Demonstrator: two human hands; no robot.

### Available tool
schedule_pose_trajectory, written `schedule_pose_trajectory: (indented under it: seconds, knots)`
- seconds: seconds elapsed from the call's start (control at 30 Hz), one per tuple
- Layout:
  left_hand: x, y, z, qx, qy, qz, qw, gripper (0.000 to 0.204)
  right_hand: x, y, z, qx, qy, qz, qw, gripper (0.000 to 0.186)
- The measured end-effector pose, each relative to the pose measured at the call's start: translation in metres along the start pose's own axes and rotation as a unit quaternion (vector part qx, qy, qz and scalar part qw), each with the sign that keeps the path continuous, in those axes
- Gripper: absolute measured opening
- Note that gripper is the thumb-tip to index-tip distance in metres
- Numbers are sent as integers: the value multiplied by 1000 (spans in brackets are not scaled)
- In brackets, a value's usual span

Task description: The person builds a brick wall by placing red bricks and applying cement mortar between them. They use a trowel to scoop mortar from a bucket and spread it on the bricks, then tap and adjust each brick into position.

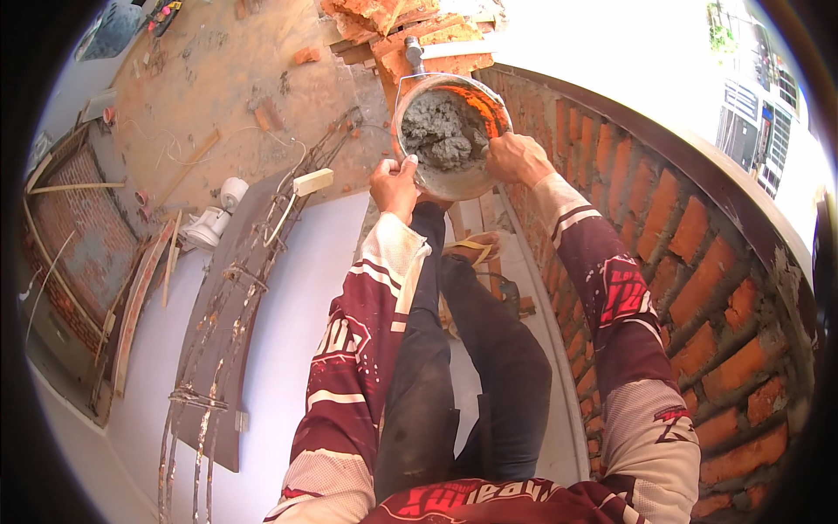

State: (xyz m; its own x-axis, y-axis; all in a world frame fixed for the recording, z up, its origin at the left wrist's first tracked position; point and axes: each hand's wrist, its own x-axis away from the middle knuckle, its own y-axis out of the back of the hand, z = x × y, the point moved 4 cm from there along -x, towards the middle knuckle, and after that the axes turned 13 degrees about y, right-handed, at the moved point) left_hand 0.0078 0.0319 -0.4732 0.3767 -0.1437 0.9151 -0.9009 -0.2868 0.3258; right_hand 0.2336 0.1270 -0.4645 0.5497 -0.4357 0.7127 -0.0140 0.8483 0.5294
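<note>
A bucket [482, 98] with an orange inner wall hangs in front of me, tipped so that I look into it. Grey wet mortar [441, 131] lies inside, heaped toward the left. My left hand [397, 185] grips the near left of the rim, thumb on top. On the right side of the rim, my right hand [517, 159] is closed round the edge. The fingers beneath the bucket are hidden on both hands. A thin wire handle [417, 77] stands up at the bucket's far side.
A rough brick wall [681, 236] curves along my right. Broken bricks [436, 39] are piled beyond the bucket, with a hammer-like tool [414, 52] on them. To my left, a rusty rebar cage [236, 314] lies along a dark board [214, 384]. My sandalled foot [476, 247] is below.
</note>
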Motion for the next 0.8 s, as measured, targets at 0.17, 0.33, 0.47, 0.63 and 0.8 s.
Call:
schedule_pose_trajectory:
  seconds: [0.17,0.33,0.47,0.63,0.8]
  knots:
    - [-2,-2,1,-18,6,17,1000,28,-1,-6,-7,-30,-5,2,1000,28]
    - [0,-2,-2,-22,-2,8,1000,27,-8,-25,4,-104,12,5,995,35]
    - [-3,-1,-1,-17,21,12,1000,25,5,-42,-3,-169,0,-26,985,37]
    - [-8,2,3,-6,13,27,1000,24,26,-48,-8,-80,102,-119,984,31]
    - [-12,8,4,-4,28,21,999,23,47,-22,13,257,153,-159,941,19]
